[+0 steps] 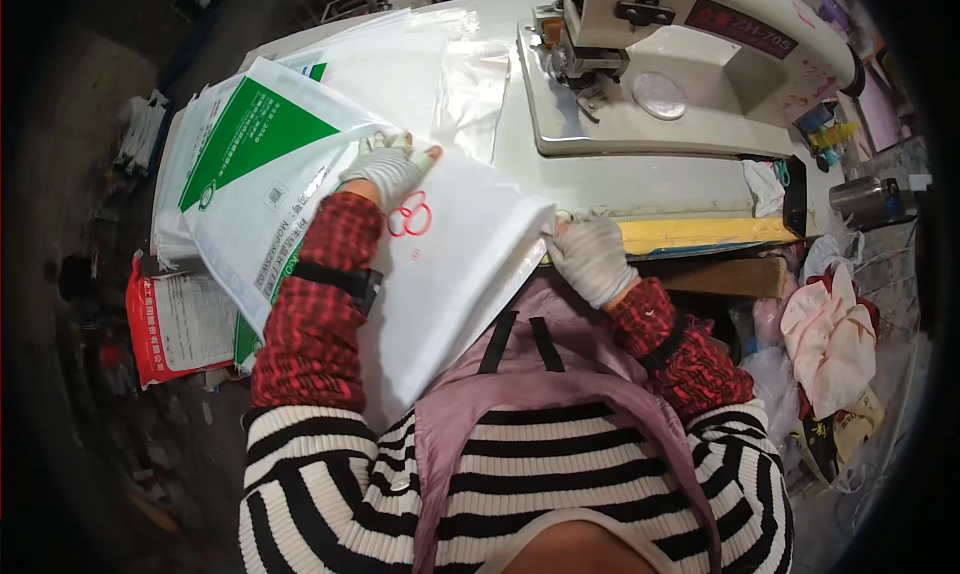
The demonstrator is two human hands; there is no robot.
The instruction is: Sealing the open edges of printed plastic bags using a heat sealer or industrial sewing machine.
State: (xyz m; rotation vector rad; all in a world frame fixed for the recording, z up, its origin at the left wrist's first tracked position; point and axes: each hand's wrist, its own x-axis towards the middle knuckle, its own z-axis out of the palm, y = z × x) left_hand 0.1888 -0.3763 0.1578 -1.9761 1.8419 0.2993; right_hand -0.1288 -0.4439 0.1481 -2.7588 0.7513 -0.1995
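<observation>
A white sack (450, 214) with red ring marks lies slanted in front of me, its lower part hanging over the table's near edge. My left hand (388, 169), in a striped glove with bare fingertips, rests flat on its upper part with the fingers spread. At the sack's right corner, my right hand (592, 258), in a similar glove, is closed on the edge. Under the sack, to the left, lies a printed sack (262, 139) with a green panel, on top of a stack of more white sacks (172, 199).
A sewing machine (690, 84) stands at the far right of the pale table (680, 184). A yellow strip (690, 236) runs along the near edge. A metal flask (872, 200) and crumpled cloths (830, 334) are at the right. A red-and-white bag (190, 324) sits below the stack at left.
</observation>
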